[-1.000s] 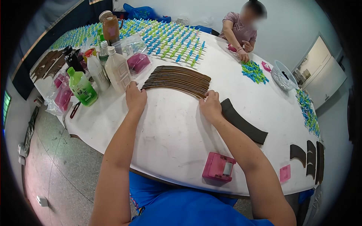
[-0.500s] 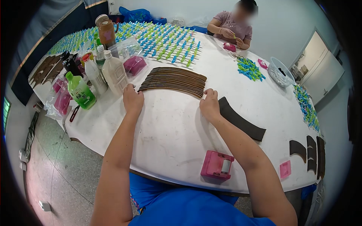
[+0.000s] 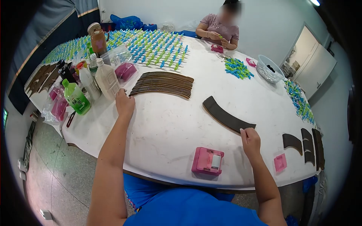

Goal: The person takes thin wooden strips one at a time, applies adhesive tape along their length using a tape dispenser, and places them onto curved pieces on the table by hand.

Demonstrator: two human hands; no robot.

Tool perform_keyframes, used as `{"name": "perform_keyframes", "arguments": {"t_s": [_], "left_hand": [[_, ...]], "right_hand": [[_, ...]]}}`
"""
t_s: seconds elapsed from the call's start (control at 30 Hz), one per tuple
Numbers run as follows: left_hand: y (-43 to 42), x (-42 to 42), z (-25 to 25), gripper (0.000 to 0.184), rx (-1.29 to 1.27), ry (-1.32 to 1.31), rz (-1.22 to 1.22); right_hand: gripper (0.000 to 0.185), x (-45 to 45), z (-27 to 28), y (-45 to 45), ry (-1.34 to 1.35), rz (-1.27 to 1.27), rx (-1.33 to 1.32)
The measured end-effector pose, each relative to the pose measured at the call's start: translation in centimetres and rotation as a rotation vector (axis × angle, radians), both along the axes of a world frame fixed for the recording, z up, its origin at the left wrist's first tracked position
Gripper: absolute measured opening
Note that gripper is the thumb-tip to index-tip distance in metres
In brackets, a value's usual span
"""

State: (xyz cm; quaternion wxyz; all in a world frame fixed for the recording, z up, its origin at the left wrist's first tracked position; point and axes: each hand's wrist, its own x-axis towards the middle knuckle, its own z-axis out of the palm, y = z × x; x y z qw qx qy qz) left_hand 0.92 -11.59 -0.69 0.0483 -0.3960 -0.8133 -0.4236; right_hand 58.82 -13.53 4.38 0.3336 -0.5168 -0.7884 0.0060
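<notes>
A fanned row of overlapping curved dark strips (image 3: 164,84) with lighter edges lies in the middle of the table. At its left end, the curled fingers of my left hand (image 3: 125,103) hold the lower corner. Off to the right, a separate curved dark strip (image 3: 227,116) with a thin brown edge rests on the white tabletop. My right hand (image 3: 250,141) is closed, its thumb and fingers pinching the strip's lower right end. Below and between my hands sits a pink tape dispenser (image 3: 207,161) with a white roll.
Bottles, including a green tea bottle (image 3: 76,97), stand left beside bagged pink items (image 3: 125,71). Blue and green clips (image 3: 154,49) cover the far side. Short dark pieces (image 3: 292,143) and a pink tray (image 3: 280,162) lie right. Across the table, a person (image 3: 220,32) handles a small piece near a bowl (image 3: 270,70).
My right hand has left the right end of the fanned strips and moved right and nearer, onto the separate strip's end. My left hand stays at the left end. The view has shifted slightly.
</notes>
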Motion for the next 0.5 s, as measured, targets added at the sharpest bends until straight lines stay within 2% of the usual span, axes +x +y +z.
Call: {"name": "perform_keyframes", "arguments": {"t_s": [0.13,0.27,0.33,0.5], "left_hand": [[0.2,-0.1,-1.1,0.047,0.100,0.120,-0.025],[-1.6,4.7,-0.1,0.046,0.215,0.205,-0.115],[-2.6,7.4,0.9,0.045,0.164,0.084,-0.277],[-4.5,12.1,1.4,0.042,0.089,0.022,-0.536]], "right_hand": [[0.011,2.8,-1.6,-2.0,-0.030,-0.030,0.136],[0.018,4.1,-3.2,-2.0,-0.067,-0.038,0.109],[0.019,4.0,-3.2,-1.8,-0.045,-0.040,0.133],[0.022,4.9,-3.6,-2.4,-0.135,-0.068,0.036]]}}
